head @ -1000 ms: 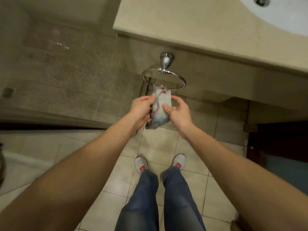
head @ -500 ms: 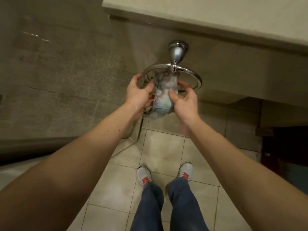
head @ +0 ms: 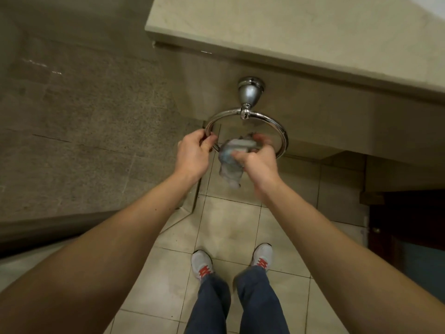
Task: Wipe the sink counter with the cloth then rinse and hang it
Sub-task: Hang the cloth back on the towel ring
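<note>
A chrome towel ring (head: 272,121) hangs from a round mount on the front face of the beige sink counter (head: 301,30). My left hand (head: 192,154) pinches the ring's left side. My right hand (head: 258,160) is closed on a small pale cloth (head: 230,167) with blue marks. The cloth lies over the ring's lower front edge and its bunched end droops below toward the floor. The right hand and the cloth are blurred.
A grey stone wall fills the left, with a dark ledge (head: 48,230) below it. Beige floor tiles (head: 228,227) lie under my grey shoes and blue jeans. A dark wooden cabinet (head: 409,225) stands at the right under the counter.
My left hand has left the cloth and taken hold of the ring's left side. My right hand has pulled the cloth down over the ring's lower edge. The view has moved closer.
</note>
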